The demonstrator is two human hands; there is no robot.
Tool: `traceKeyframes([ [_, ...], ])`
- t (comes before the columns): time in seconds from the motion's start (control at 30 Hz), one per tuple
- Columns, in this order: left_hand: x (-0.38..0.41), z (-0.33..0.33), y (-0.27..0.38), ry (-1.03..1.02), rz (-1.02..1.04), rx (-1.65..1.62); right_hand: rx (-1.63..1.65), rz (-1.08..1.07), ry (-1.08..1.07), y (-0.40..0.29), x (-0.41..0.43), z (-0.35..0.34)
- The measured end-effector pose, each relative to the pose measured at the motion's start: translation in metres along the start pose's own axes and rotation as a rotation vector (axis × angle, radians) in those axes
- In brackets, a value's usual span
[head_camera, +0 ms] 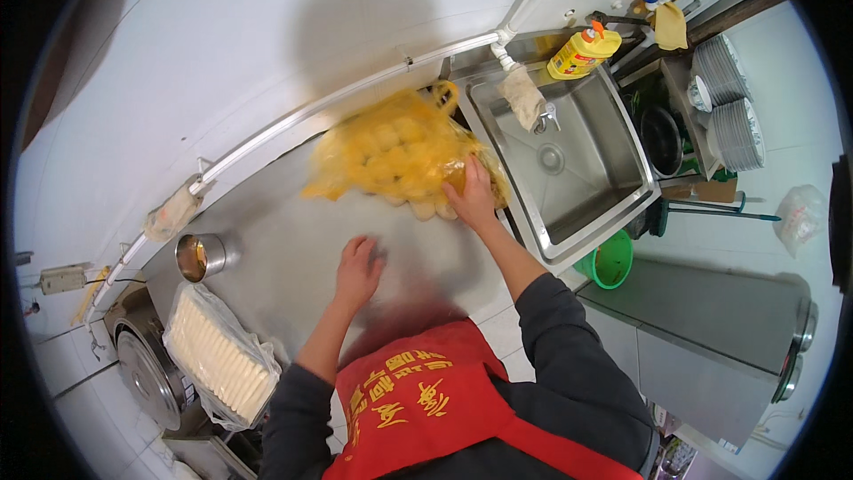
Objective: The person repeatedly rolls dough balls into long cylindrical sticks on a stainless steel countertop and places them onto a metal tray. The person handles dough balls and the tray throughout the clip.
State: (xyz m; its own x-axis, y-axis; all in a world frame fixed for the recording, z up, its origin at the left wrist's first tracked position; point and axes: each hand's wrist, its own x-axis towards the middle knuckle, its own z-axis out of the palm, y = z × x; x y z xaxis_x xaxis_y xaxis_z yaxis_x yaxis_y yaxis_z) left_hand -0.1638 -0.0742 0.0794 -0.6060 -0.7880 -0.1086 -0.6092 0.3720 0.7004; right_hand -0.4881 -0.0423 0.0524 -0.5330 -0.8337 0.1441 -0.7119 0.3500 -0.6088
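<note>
A yellow translucent plastic bag (393, 140) full of round, pale, potato-like pieces lies on the stainless steel table (280, 233) against the wall. Several of these pale pieces (423, 209) show outside the bag along its near edge. My right hand (474, 195) is at the bag's right end, with thumb and fingers around a fold of the plastic; its fingertips are partly hidden. Over the middle of the table is my left hand (360, 270), holding nothing, its fingers loosely bent and a little apart.
Right of the bag is a steel sink (586, 167) with a wrapped pipe (523, 97) and a yellow detergent jug (585, 53). On the left stand a metal cup (200, 258) and a plastic-wrapped tray of pale sticks (220, 357). A green bucket (610, 260) sits below the sink.
</note>
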Motion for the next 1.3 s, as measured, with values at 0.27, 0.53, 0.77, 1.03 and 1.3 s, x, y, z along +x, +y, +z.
traceKeyframes([
  [0.27, 0.168, -0.005, 0.004, 0.216, 0.083, 0.462, 0.106, 0.036, -0.011, 0.015, 0.052, 0.003],
  [0.53, 0.146, 0.035, 0.031, 0.083, -0.086, 0.004, 0.187, 0.038, -0.178, 0.008, -0.053, -0.019],
  [0.77, 0.155, 0.085, 0.055, 0.208, -0.236, -0.166, 0.064, 0.145, -0.244, -0.023, -0.047, -0.009],
  [1.03, 0.119, 0.087, 0.068, 0.135, -0.154, -0.116, 0.017, -0.067, -0.26, -0.008, -0.099, 0.028],
  [1.3, -0.035, -0.005, 0.035, 0.107, -0.586, -1.691, 1.669, 0.976, -0.632, -0.015, -0.14, -0.026],
])
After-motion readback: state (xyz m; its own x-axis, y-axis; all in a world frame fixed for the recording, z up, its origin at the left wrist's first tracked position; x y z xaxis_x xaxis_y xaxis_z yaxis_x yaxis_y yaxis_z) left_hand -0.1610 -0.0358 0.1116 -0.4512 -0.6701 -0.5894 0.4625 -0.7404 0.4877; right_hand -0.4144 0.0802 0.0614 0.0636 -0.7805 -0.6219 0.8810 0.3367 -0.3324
